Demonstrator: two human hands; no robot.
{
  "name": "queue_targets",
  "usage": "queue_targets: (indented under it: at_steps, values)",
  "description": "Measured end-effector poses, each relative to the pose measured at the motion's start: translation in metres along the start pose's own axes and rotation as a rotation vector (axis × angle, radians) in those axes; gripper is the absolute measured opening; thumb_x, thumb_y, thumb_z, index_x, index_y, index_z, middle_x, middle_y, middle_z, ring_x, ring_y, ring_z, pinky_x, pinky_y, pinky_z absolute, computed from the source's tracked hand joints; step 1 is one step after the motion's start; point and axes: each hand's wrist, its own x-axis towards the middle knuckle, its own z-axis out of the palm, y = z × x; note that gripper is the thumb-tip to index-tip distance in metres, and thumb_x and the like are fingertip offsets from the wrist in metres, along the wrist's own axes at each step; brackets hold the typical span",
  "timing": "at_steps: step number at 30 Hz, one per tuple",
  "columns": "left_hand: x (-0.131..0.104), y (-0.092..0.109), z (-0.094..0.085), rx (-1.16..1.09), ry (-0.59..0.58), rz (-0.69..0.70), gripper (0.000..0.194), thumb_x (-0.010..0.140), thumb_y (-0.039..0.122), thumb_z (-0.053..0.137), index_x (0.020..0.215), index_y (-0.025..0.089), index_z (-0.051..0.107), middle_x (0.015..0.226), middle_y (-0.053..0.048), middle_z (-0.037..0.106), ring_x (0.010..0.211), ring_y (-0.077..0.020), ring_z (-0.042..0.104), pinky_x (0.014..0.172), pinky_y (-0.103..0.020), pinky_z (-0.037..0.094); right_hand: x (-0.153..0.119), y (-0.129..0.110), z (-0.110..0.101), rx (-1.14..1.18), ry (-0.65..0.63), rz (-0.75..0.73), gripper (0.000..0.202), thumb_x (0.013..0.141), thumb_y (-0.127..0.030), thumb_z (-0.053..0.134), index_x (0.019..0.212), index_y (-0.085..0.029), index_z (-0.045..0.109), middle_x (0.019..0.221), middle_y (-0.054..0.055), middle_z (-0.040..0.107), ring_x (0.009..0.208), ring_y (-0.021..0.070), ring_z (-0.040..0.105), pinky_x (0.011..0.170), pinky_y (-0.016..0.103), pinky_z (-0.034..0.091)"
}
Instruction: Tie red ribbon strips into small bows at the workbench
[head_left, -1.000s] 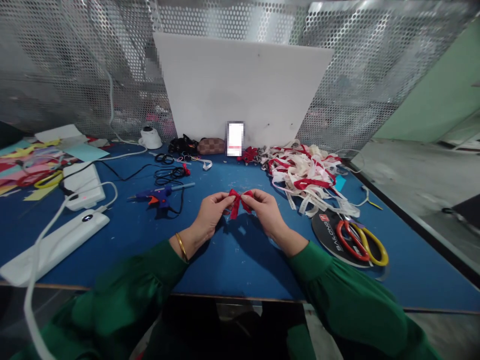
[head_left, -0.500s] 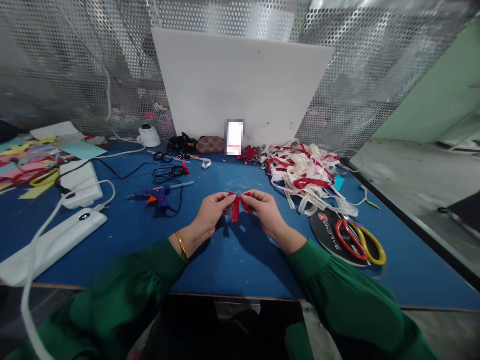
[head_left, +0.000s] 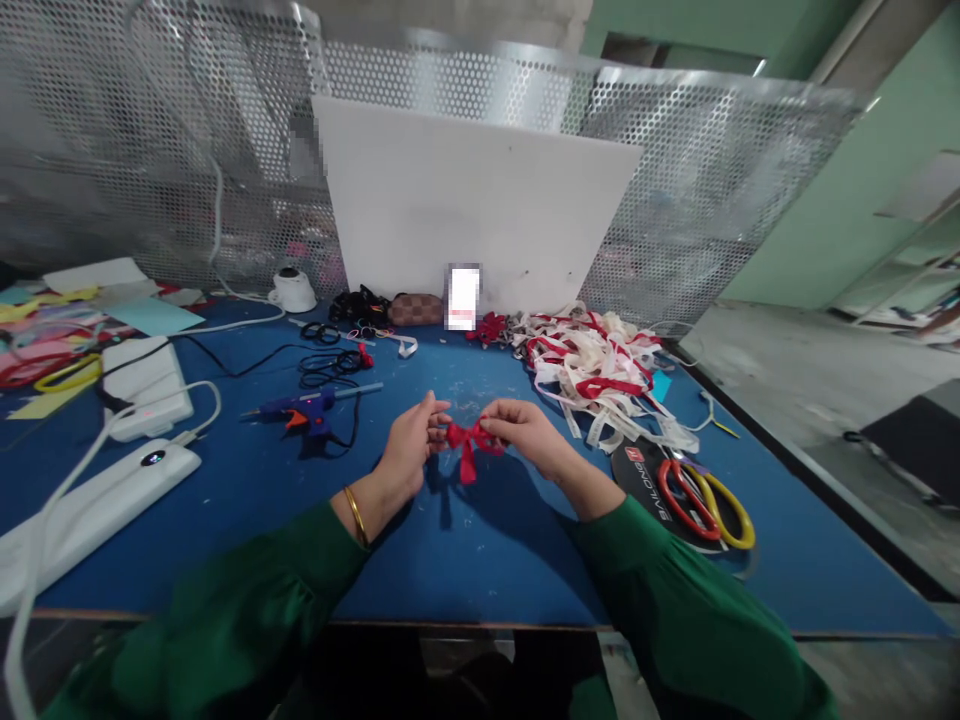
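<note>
A small red ribbon bow (head_left: 466, 462) hangs above the blue table in the middle of the view, with tails pointing down. My right hand (head_left: 523, 432) pinches its right loop between thumb and fingertips. At the bow's left side is my left hand (head_left: 411, 446), its thumb lifted and fingers apart, the fingertips close to the left loop; whether they touch it I cannot tell. A blue glue gun (head_left: 311, 408) with an orange trigger lies to the left of my left hand.
Right of my hands lie a tangle of white and red ribbons (head_left: 592, 365) and red-and-yellow-handled scissors (head_left: 690, 505) on a black disc (head_left: 634, 480). A lit phone (head_left: 463, 298) leans on a white board (head_left: 480, 200). A white power bank (head_left: 97, 510) and cables sit left.
My left thumb and fingers have opened from their pinch on the ribbon. The bow's loops now show more fully, held by my right hand. The camera view has tilted upward.
</note>
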Motion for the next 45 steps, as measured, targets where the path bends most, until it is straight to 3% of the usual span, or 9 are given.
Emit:
queue_targets:
  at_steps: [4, 8, 11, 18, 24, 29, 35, 39, 45]
  values:
    - [0.004, -0.002, -0.001, -0.058, 0.072, -0.009, 0.032, 0.087, 0.041, 0.058, 0.093, 0.011, 0.065, 0.075, -0.002, 0.06, 0.048, -0.0067, 0.051, 0.047, -0.021, 0.042, 0.017, -0.002, -0.027, -0.182, -0.322, 0.219, 0.02, 0.069, -0.034, 0.074, 0.075, -0.016, 0.068, 0.062, 0.0, 0.064, 0.052, 0.0114, 0.056, 0.049, 0.023, 0.041]
    - [0.003, -0.003, 0.0, -0.038, 0.033, -0.002, 0.029, 0.083, 0.038, 0.062, 0.09, 0.011, 0.066, 0.073, -0.002, 0.06, 0.049, -0.0064, 0.051, 0.048, -0.02, 0.041, 0.059, -0.014, -0.054, 0.098, 0.295, 0.141, 0.018, 0.07, -0.029, 0.075, 0.076, -0.016, 0.064, 0.066, 0.002, 0.064, 0.052, 0.0095, 0.056, 0.047, 0.02, 0.04]
    - [0.0, -0.002, 0.001, 0.004, -0.026, 0.0, 0.028, 0.077, 0.038, 0.067, 0.087, 0.011, 0.068, 0.071, -0.001, 0.058, 0.051, -0.0061, 0.051, 0.049, -0.019, 0.041, 0.077, -0.024, -0.055, 0.29, 0.482, 0.146, 0.019, 0.084, -0.037, 0.062, 0.09, -0.019, 0.058, 0.087, 0.005, 0.067, 0.067, 0.0119, 0.064, 0.058, 0.022, 0.049]
    - [0.001, -0.008, 0.003, 0.141, -0.101, 0.073, 0.029, 0.065, 0.04, 0.072, 0.075, 0.012, 0.067, 0.061, 0.0, 0.056, 0.049, -0.0068, 0.046, 0.046, -0.019, 0.035, 0.023, 0.0, 0.022, -0.301, -0.016, -0.033, 0.014, 0.084, -0.033, 0.061, 0.083, -0.019, 0.064, 0.079, 0.002, 0.066, 0.075, 0.0154, 0.061, 0.067, 0.025, 0.044]
    - [0.001, -0.007, 0.001, 0.197, -0.173, 0.075, 0.03, 0.063, 0.04, 0.074, 0.072, 0.013, 0.067, 0.061, -0.001, 0.059, 0.05, -0.0072, 0.047, 0.048, -0.019, 0.036, 0.01, 0.021, 0.034, -0.358, -0.045, -0.161, 0.025, 0.089, -0.04, 0.052, 0.089, -0.02, 0.066, 0.086, 0.001, 0.069, 0.081, 0.0159, 0.06, 0.077, 0.027, 0.045]
    - [0.003, -0.005, -0.001, 0.194, -0.193, 0.046, 0.033, 0.062, 0.041, 0.076, 0.075, 0.012, 0.067, 0.063, 0.0, 0.057, 0.05, -0.0062, 0.048, 0.048, -0.018, 0.036, 0.013, 0.014, -0.007, -0.419, 0.005, -0.101, 0.026, 0.084, -0.037, 0.058, 0.097, -0.019, 0.07, 0.084, 0.003, 0.071, 0.077, 0.0168, 0.062, 0.073, 0.028, 0.046]
    - [0.003, -0.006, 0.0, 0.242, -0.212, 0.059, 0.033, 0.062, 0.042, 0.075, 0.074, 0.012, 0.068, 0.063, 0.0, 0.056, 0.049, -0.0066, 0.047, 0.048, -0.019, 0.036, 0.003, -0.017, -0.13, -1.415, 0.8, 0.093, 0.029, 0.085, -0.019, 0.051, 0.101, -0.017, 0.074, 0.098, 0.016, 0.07, 0.095, 0.0252, 0.062, 0.076, 0.032, 0.041]
    - [0.002, -0.006, 0.002, 0.256, -0.219, 0.068, 0.032, 0.062, 0.042, 0.075, 0.072, 0.012, 0.068, 0.062, -0.001, 0.056, 0.049, -0.0069, 0.047, 0.048, -0.019, 0.035, 0.001, -0.019, -0.177, -1.6, 0.622, 0.241, 0.029, 0.079, -0.013, 0.054, 0.097, -0.018, 0.076, 0.101, 0.016, 0.069, 0.097, 0.0238, 0.062, 0.076, 0.03, 0.039]
    - [0.003, -0.006, 0.002, 0.243, -0.217, 0.065, 0.03, 0.061, 0.04, 0.075, 0.069, 0.013, 0.068, 0.061, -0.002, 0.057, 0.049, -0.0074, 0.046, 0.047, -0.02, 0.035, 0.0, -0.011, -0.175, -1.537, 0.731, 0.103, 0.025, 0.086, -0.022, 0.049, 0.094, -0.017, 0.072, 0.094, 0.012, 0.07, 0.09, 0.0218, 0.061, 0.079, 0.032, 0.037]
